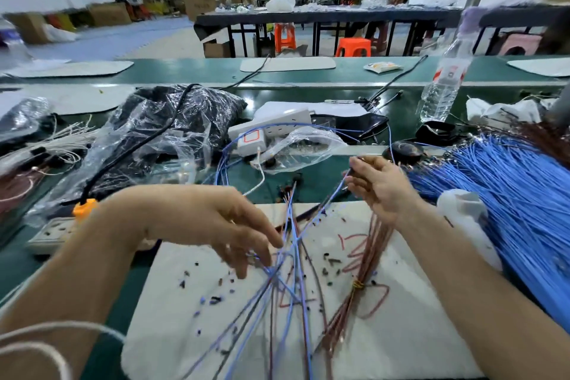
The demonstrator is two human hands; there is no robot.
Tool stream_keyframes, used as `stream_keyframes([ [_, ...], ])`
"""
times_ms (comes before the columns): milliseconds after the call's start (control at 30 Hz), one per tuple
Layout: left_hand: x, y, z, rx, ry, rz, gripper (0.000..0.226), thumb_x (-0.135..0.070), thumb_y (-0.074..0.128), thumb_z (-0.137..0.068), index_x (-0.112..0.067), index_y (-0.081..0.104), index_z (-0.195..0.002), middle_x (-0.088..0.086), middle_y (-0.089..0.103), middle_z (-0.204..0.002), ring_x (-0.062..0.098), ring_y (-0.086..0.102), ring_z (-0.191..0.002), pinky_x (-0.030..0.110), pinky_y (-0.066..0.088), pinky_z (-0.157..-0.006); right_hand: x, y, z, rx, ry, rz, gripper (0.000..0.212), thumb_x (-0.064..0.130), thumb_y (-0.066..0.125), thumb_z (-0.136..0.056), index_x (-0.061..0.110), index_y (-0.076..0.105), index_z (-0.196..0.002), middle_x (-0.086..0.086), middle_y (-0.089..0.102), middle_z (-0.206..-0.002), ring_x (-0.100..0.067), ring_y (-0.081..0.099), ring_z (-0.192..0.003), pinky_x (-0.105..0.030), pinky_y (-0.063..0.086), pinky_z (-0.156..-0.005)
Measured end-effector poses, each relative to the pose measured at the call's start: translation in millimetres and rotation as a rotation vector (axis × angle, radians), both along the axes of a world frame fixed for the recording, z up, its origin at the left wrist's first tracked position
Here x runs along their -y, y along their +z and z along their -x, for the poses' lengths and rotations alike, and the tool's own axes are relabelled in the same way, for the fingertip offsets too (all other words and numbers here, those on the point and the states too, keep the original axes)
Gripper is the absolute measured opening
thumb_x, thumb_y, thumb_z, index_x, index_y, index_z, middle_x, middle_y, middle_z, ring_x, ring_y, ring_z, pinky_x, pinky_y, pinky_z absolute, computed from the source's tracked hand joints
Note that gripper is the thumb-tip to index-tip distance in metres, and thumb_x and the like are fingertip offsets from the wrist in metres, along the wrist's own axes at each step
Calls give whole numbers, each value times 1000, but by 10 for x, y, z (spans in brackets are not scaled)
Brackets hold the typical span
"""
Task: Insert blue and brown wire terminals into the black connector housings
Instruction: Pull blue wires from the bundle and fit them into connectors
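Mid-frame, the left hand [234,225] lay among blue wires [287,271] on the mat [172,333], likely to pick one; blur hid its grip. The right hand [379,185] clasped the brown bundle [354,296] ready, housings [331,262] scattered between

work mat [166,311]: showing white, flecked with small dark bits
bench top [327,179]: reading dark green
large wire bundle [524,210]: showing bright blue
tied wires [368,253]: showing reddish brown
tie [357,284]: reading yellow
loose wires [303,311]: showing pale blue
plug [84,207]: showing orange
stools [353,47]: showing orange
bottle label [448,72]: reading red and white
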State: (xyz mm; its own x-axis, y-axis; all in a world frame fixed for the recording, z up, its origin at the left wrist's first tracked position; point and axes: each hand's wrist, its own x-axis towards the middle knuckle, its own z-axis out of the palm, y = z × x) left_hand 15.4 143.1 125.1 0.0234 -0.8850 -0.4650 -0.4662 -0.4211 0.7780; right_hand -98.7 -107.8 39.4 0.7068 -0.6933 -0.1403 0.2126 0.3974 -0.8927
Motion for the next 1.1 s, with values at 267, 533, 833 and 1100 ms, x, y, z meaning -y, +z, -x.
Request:
stream_keyframes([
  [267, 192, -528, -44, 894, 44, -55, 23, -22, 51, -94, -26, 61, -115, -1, 58, -117, 15, 52, -100, 26, 42, -87, -515, -41, -446, -718, 125, 1151, 45, 44, 75, -77, 16, 63, -111, -5, 58, -107, -23, 59, -96, -34, 48, -85],
  [533, 16, -516, 97, 893, -67, -29, 25, -20, 57, -88, -30, 62, -110, -6, 49, -110, 15, 49, -106, 32, 43, -85, -641, -114, -431, -696, 246, 1246, 28, 9, 67, -78, 14, 65, -106, -7, 50, -102, -26, 56, -96, -27, 41, -78],
  [833, -178, -350, -155, 760, 186, 127, 7, -29, 62, -91, -25, 67, -89, -18, 58, -81, -4, 52, -72, 10, 35, -63, -714, -175, -326, -672, 119, 1375, 22, 14, 62, -85, 14, 63, -107, -6, 46, -108, -26, 43, -104, -33, 39, -93],
  [1100, 33, -372, -836, 938, 798, 35, 13, -13, 63, -88, -5, 70, -95, 14, 71, -95, 22, 60, -77, 25, 45, -70, -1189, 26, -648, -311, 402, 1269, 41, 32, 48, -99, 18, 45, -138, -3, 53, -134, -17, 48, -122, -24, 34, -100],
])
